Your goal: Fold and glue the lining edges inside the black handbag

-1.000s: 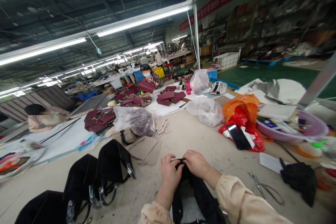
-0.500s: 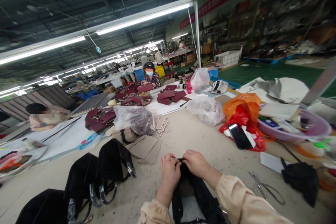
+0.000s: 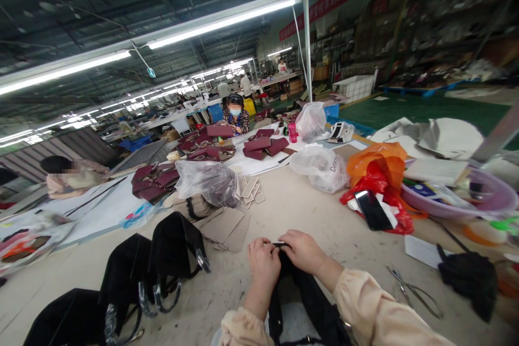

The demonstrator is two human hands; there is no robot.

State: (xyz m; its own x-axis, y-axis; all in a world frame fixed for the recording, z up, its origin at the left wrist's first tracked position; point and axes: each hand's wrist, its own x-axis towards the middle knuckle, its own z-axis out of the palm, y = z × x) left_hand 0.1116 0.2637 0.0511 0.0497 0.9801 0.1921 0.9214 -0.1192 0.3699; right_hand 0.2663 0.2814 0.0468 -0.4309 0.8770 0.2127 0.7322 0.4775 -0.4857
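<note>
A black bag lies low in front of me, partly hidden by my forearms. My left hand has its fingers closed on the bag's upper edge. From the other side, my right hand pinches the same edge, close to the left fingertips. The exact fold between the fingers is hidden. On the left of the table stand several more black bags, with clear plastic wrapped round their handles.
Scissors and a black cloth piece lie at right. A phone rests on a red plastic bag near a purple basin. Beige sheets and maroon bags lie farther off. Co-workers sit across and at left.
Both hands stay on the bag's edge and shift only slightly. The camera view has moved a little. A co-worker across the table has a maroon piece raised slightly higher.
</note>
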